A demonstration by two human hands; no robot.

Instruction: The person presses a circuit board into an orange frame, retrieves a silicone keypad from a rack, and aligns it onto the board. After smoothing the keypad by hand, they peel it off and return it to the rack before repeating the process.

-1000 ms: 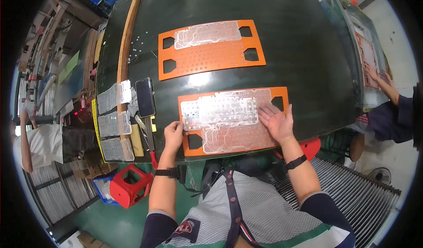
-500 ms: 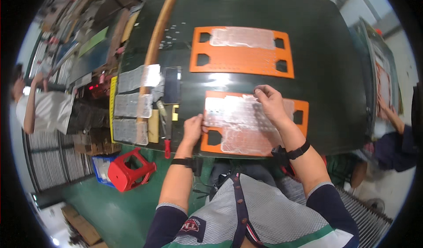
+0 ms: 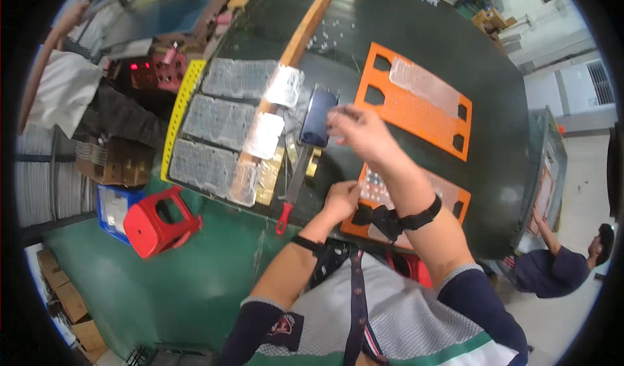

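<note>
Right hand [image 3: 361, 132] has swung left from the clear dotted sheet [image 3: 375, 187] toward the phone [image 3: 317, 120], fingers curled; left hand [image 3: 342, 200] at the sheet's left edge; either grip undeterminable. Sheet, on the nearer orange board [image 3: 353, 222], probably light, flexible, slippery: lift by 2 edges.

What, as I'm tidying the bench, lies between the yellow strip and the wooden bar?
Clear sheets in three rows, right ends over the wooden bar; head view.
</note>
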